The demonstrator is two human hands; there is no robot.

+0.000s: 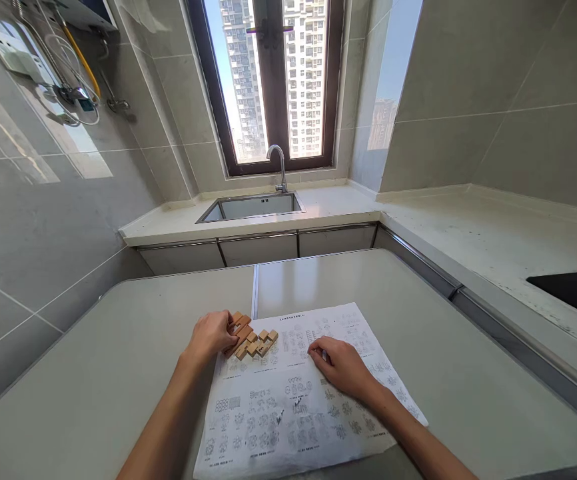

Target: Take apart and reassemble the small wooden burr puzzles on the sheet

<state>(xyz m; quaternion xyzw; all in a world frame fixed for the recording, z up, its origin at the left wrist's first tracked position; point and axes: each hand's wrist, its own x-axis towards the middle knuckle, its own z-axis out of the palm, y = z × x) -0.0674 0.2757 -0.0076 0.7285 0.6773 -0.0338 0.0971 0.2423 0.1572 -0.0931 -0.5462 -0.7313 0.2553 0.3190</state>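
A pale, smooth table (93, 373) with rounded far corners carries a printed paper sheet (288, 407).

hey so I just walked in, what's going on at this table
A person has their left hand on the darker pieces in a small cluster of wooden blocks, at the upper left corner of a large paper sheet printed with rows of small drawings. Whether the fingers grip a piece or just touch it is hard to tell. The right hand is over the sheet, fingers curled, with nothing visible in it. The sheet lies on a pale table.
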